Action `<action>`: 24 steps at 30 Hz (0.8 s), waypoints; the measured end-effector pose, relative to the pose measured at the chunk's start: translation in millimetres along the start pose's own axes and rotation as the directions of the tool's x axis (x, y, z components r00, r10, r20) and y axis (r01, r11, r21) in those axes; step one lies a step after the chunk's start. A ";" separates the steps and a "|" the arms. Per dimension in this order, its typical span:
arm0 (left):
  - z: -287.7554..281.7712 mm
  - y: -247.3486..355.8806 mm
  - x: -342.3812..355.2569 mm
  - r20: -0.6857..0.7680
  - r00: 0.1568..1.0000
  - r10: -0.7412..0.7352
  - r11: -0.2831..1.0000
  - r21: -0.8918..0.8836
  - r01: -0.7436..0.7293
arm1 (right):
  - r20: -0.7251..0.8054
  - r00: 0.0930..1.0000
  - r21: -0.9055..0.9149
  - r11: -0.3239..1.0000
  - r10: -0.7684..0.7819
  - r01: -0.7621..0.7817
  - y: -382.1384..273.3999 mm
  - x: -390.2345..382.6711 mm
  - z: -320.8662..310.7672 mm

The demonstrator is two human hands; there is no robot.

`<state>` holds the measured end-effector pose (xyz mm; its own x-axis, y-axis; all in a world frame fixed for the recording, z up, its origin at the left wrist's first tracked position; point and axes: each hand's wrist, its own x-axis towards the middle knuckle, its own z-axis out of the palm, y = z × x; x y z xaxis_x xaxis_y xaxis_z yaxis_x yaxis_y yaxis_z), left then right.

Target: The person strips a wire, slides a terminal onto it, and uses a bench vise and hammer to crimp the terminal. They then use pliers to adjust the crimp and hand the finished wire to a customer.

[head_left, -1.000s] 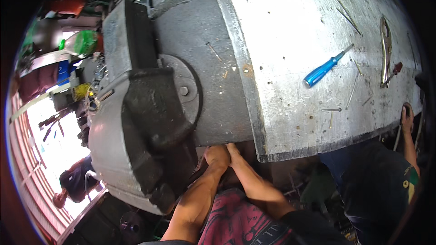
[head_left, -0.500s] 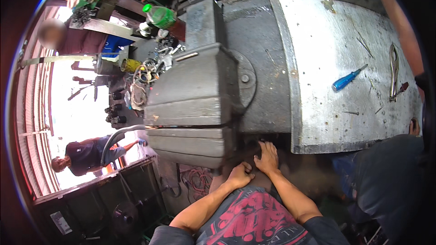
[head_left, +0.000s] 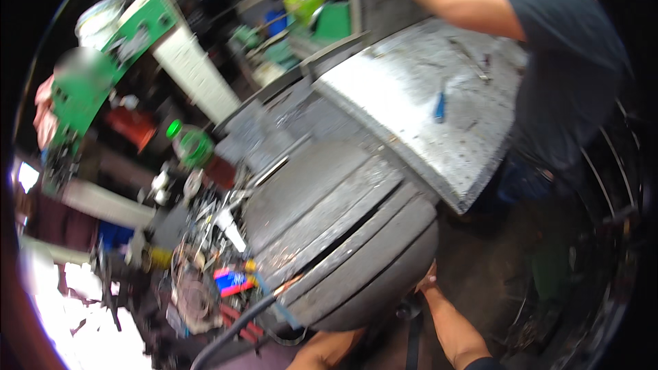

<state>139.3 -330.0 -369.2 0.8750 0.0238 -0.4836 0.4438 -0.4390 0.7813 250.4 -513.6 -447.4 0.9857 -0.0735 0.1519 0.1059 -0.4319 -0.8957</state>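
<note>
A large grey vise-like metal body (head_left: 356, 267), with a dark slit between its two halves, fills the middle. My left forearm (head_left: 329, 349) runs in under its near edge, and the left hand is hidden there. At its right side my right hand (head_left: 428, 279) is against or just beside the lower edge. Its fingers are small, blurred and partly covered, so I cannot make out whether they hold anything. A grey hose or cable (head_left: 236, 325) ends at the left end of the slit.
A metal-topped table (head_left: 404, 96) holds a blue screwdriver (head_left: 439, 106) and locking pliers (head_left: 469, 58). Another person (head_left: 569, 82) leans over it from the right. On the left are a green-capped bottle (head_left: 195, 147), a red-and-blue box (head_left: 233, 281) and a heap of tools (head_left: 205, 219).
My view has swung and turned, so the vise-like body and table appear tilted. My left hand has gone from sight beneath the body. The other person now reaches across the table.
</note>
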 end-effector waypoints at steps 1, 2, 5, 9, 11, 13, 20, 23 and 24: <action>-3.9 -5.7 3.3 0.024 1.000 0.005 1.000 -0.010 -0.005 | -0.049 0.999 0.051 0.999 -0.004 0.006 -0.3 0.4 0.9; -3.8 -7.6 12.7 0.042 0.999 0.018 1.000 -0.022 -0.017 | -0.038 0.999 0.145 0.989 -0.035 0.040 0.7 3.2 1.3; 15.1 3.6 58.7 0.048 0.980 0.191 0.981 -0.037 -0.189 | -0.066 0.958 0.069 0.956 -0.279 0.284 10.6 12.8 -1.2; 47.2 38.3 109.7 -0.108 0.209 0.972 0.235 0.412 -0.880 | -0.096 0.990 0.649 0.747 -0.107 0.144 20.1 7.1 33.3; 37.4 39.7 95.5 -0.096 0.023 0.995 0.068 0.495 -0.866 | -0.020 0.986 0.965 0.262 0.164 -0.024 12.9 -27.5 79.8; 5.9 25.4 49.2 -0.035 0.661 0.749 0.662 -0.003 -0.750 | -0.072 0.949 0.975 0.222 0.308 0.002 -1.4 -68.2 134.8; -62.5 3.2 -24.5 0.101 0.918 0.383 0.914 -0.183 -0.361 | -0.098 0.914 0.555 0.784 0.393 -0.278 -47.1 -188.3 198.2; -61.6 12.2 -9.7 0.179 0.959 0.218 0.976 -0.040 -0.215 | -0.023 0.893 0.806 0.537 0.449 -0.250 -63.6 -169.3 181.4; -63.5 12.9 -12.0 0.196 0.952 0.237 0.971 -0.082 -0.225 | 0.044 0.859 0.869 0.404 0.510 -0.284 -73.5 -164.4 177.7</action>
<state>146.8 -279.0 -328.2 0.8999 -0.2573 -0.3521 0.2498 -0.3575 0.8999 104.0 -310.0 -480.8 0.9064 -0.2441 -0.3447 -0.1232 0.6278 -0.7686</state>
